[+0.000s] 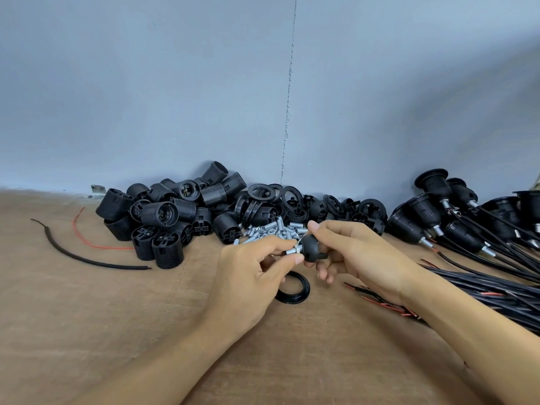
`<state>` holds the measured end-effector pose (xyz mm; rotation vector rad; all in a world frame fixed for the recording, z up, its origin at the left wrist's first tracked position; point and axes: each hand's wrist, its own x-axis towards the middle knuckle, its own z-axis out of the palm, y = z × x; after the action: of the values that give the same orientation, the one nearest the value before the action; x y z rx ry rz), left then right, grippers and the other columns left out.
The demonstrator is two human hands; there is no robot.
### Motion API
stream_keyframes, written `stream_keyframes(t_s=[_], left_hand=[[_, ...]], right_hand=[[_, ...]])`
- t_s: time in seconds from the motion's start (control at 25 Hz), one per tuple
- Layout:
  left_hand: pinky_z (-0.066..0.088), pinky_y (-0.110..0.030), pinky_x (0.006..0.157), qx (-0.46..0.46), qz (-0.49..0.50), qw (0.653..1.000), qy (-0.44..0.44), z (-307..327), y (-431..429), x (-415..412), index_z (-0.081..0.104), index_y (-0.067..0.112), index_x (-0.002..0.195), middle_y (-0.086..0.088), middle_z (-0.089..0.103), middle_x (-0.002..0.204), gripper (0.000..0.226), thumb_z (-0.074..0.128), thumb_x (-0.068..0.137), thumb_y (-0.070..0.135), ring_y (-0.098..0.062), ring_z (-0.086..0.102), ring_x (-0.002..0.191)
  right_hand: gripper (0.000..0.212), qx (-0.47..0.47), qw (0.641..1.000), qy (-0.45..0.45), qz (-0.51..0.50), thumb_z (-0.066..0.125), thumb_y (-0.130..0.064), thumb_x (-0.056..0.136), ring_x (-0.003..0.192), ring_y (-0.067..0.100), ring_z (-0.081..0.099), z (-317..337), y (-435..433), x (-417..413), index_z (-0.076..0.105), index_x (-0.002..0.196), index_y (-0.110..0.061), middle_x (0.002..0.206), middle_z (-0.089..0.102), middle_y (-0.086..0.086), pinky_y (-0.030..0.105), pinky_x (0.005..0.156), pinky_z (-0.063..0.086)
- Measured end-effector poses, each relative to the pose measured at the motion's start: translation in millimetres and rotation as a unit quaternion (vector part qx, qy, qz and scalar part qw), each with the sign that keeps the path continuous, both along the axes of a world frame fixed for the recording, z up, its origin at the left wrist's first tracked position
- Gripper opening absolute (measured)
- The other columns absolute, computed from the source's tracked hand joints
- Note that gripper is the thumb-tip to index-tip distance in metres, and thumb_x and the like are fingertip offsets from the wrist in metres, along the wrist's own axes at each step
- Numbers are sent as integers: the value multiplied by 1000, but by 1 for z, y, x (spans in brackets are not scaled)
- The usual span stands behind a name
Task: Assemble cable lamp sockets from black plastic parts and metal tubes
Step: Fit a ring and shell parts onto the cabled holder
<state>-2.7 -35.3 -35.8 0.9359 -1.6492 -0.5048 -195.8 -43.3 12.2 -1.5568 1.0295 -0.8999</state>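
My right hand (347, 252) grips a black plastic socket cap (310, 248) above the wooden table. A short threaded metal tube (290, 251) sticks out of the cap to the left, and my left hand (251, 276) pinches it between thumb and forefinger. Just behind my hands lies a heap of loose metal tubes (271, 230). A single black ring (295, 289) lies flat on the table under my hands, partly hidden by my left fingers.
Against the blue wall sit piles of black threaded socket bodies (166, 217) and of rings and caps (292, 204). Assembled sockets with black cables (467, 226) fill the right side. A loose black cable (79, 255) and a red wire (87, 239) lie at left.
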Motion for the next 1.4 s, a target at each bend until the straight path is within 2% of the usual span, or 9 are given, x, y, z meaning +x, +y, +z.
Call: stream_keyframes(t_s=[0.2,0.28,0.52,0.76,0.92,1.04,1.16,1.24,1.4], left_hand=[[46,-6,59,2,-22,1000,-5,4,2,1,75,44,93,23,73,77,30,82,84,17,-3,69,59],[45,-6,58,-1,-31,1000,-7,5,3,2,71,51,91,21,74,77,36,82,85,17,-2,69,59],[44,-5,57,31,-20,999,1,1,-2,1,80,28,96,22,73,75,15,81,85,17,-2,68,56],[45,-6,58,14,-15,1000,5,2,-1,2,79,34,94,21,74,77,19,81,85,18,-4,69,56],[47,-7,60,28,-23,999,17,2,-2,2,78,36,93,20,75,76,19,81,85,19,-5,69,56],[47,-8,60,40,-24,999,16,1,-2,2,77,37,92,17,75,75,18,80,85,20,-6,69,56],[54,-23,58,66,-23,997,37,-2,-6,4,79,27,96,10,75,74,12,79,87,19,-8,69,55],[57,-33,60,72,-26,996,42,-2,-7,5,79,25,96,9,76,76,12,78,88,17,-11,69,55],[56,-27,59,74,-28,996,37,-4,-9,4,80,23,97,10,76,77,12,79,87,18,-13,70,55]], right_hand=[[31,36,996,1,79,65,-30,92,72,20,58,2,-2,-13,71,107,-4,91,66,12,28,65,51],[30,38,996,4,76,65,-30,91,71,19,57,0,-3,-14,72,110,-7,91,65,12,28,65,51],[35,6,997,-7,77,67,-14,93,83,20,61,1,-3,-15,69,127,-22,97,58,12,30,77,55],[40,38,998,-2,44,69,-39,92,62,21,60,3,0,-7,68,114,-5,87,69,17,28,59,52],[42,30,999,-5,-13,65,-51,90,45,19,52,0,2,-1,54,82,-11,68,65,17,26,45,42],[44,23,1000,17,-9,66,-54,90,43,15,50,1,2,-3,58,75,-13,60,62,8,24,45,40],[29,23,999,-8,41,79,-36,83,54,15,53,3,0,-9,72,97,-12,78,61,12,27,54,48],[39,10,1000,12,27,81,-30,78,62,16,52,1,-2,-11,72,113,-18,86,56,15,30,59,49],[37,-22,999,24,26,80,-21,78,88,17,64,-1,-5,-13,73,114,-24,110,73,5,30,74,55]])
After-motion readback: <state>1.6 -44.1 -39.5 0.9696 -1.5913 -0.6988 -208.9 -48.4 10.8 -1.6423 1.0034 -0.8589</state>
